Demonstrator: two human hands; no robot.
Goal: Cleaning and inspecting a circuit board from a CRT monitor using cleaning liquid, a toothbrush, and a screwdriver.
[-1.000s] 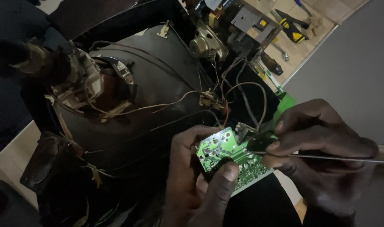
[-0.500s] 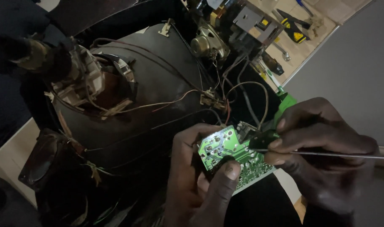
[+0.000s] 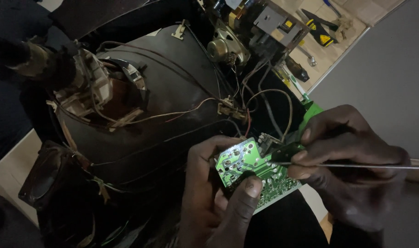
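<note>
My left hand (image 3: 214, 197) grips a small green circuit board (image 3: 253, 167) by its lower edge, solder side up, the thumb pressed on it. My right hand (image 3: 351, 165) pinches a thin metal rod (image 3: 356, 166) whose dark tip (image 3: 283, 154) rests on the board's upper right part. Wires run from the board up into the opened set. Behind the hands lies the dark picture tube (image 3: 159, 92) of an old television, its neck and coil assembly (image 3: 88, 89) at the upper left.
A round metal speaker (image 3: 225, 48) and other boards sit at the top centre. Screwdrivers and a yellow-black tool (image 3: 317, 27) lie on the tiled floor at the upper right. A green part (image 3: 312, 112) shows behind my right hand. Another speaker (image 3: 42, 174) hangs lower left.
Almost nothing differs. The view has shifted slightly; both hands keep the same hold on the board and the rod.
</note>
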